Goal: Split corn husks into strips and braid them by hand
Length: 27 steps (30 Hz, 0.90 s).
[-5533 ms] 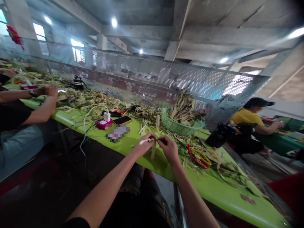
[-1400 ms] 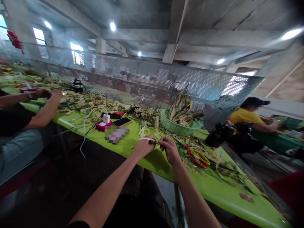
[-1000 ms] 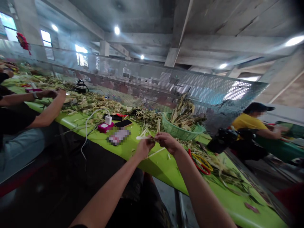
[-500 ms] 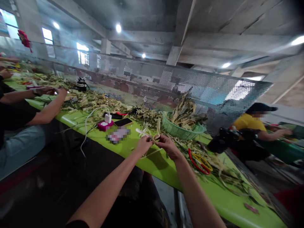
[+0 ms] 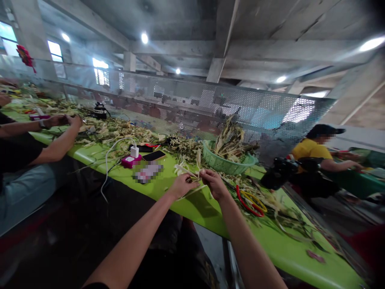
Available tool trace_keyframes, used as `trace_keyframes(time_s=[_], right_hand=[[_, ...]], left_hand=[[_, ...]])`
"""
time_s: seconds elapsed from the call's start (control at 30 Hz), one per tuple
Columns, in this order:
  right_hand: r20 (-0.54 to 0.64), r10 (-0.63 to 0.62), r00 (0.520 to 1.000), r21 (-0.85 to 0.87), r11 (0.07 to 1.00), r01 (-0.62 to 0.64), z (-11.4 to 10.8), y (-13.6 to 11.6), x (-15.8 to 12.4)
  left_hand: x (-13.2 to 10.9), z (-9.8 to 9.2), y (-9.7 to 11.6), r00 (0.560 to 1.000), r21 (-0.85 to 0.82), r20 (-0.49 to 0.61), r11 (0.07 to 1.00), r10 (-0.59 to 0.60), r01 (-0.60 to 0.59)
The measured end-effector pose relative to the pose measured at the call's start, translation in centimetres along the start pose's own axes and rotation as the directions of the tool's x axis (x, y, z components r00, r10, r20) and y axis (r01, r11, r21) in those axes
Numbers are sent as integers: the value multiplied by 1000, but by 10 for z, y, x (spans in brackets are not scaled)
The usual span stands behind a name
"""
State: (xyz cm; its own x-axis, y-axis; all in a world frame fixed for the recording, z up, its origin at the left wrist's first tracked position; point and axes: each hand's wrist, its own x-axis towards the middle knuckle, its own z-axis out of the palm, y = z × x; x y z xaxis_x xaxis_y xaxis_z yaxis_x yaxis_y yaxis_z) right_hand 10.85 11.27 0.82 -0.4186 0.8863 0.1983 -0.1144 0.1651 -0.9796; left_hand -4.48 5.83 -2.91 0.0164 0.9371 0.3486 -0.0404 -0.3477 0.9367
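Pale strips of dried husk (image 5: 198, 159) stick up and out between my two hands, above the green table (image 5: 168, 192). My left hand (image 5: 182, 185) is closed on the lower ends of the strips, its thumb and fingers pinching them. Close beside it, my right hand (image 5: 213, 182) pinches a strip between thumb and fingertips. One long strip slants down below the hands. Just beyond them stands a green plastic basket (image 5: 224, 163) heaped with dry husk leaves (image 5: 230, 138).
Left of my hands lie a dark phone (image 5: 154, 155), a magenta power socket (image 5: 127, 161) with a white charger (image 5: 134, 151), and a blurred flat item. Red-and-yellow handled pliers or scissors (image 5: 249, 205) rest at right. A perforated metal screen (image 5: 180, 96) runs behind. People sit at both sides.
My right hand has lifted slightly and turned its fingers upward along the strip. My left hand's fingers have shifted a little on the strips. The whole view has swung slightly.
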Motion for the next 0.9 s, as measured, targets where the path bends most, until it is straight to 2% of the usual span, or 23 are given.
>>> trace_keyframes(time_s=[0.07, 0.13, 0.23, 0.4, 0.47, 0.6, 0.67, 0.73, 0.9], right_hand=[[5, -31, 1000, -22, 999, 31, 1, 1, 0], [15, -41, 999, -22, 999, 41, 2, 1, 0], [10, -19, 1000, 42, 999, 19, 2, 1, 0], [-84, 94, 992, 299, 952, -65, -9, -1, 3], [-86, 141, 986, 353, 930, -102, -14, -4, 3], [10, 37, 999, 382, 923, -38, -14, -15, -2], [72, -33, 997, 353, 936, 5, -10, -18, -6], [85, -68, 994, 279, 959, 42, -5, -18, -8], [-57, -129, 990, -60, 990, 126, 1, -6, -4]], left_hand=[[0, 0, 2, 1000, -45, -6, 999, -25, 25], [0, 0, 4, 1000, -49, -3, 999, -2, 2], [1, -1, 4, 1000, -41, 4, 999, 22, -22], [2, -2, 0, 981, 16, -176, 996, -81, 85], [2, -3, 1, 975, -21, -190, 993, -118, 116], [-1, -4, 6, 975, -161, -157, 978, -160, 134], [-2, -4, 8, 968, -191, -159, 968, -193, 161], [-2, -4, 7, 962, -190, -172, 965, -212, 179], [2, -5, 2, 960, -195, -217, 971, -179, 137]])
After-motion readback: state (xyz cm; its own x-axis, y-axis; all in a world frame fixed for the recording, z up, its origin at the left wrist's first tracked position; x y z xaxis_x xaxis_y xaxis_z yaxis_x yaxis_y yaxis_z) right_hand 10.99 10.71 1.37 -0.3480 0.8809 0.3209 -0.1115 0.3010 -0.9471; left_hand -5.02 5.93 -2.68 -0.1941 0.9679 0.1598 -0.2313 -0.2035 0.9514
